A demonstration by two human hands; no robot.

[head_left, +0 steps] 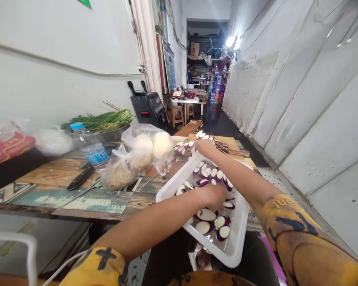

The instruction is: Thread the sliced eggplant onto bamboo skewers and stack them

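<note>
A white plastic tray (166, 194) holds water and several cut eggplant slices (207, 215) with purple skin and pale flesh. Inside it, my left hand (215, 196) reaches down among the slices with its fingers curled; whatever they grip is hidden beneath the hand. Past the tray's far rim, my right hand (205, 147) is closed beside skewered eggplant slices (183, 148) on a wooden cutting board (231, 141). What its fingers hold is out of sight. Thin skewers (222, 147) lie to the right of that hand.
Left of the tray are knotted plastic bags (119, 174) of food, a water bottle (92, 149), a black-handled knife (81, 177) and a metal bowl (115, 134) of green stalks. A black speaker (149, 109) stands behind the table. A pale wall (316, 119) runs along the right.
</note>
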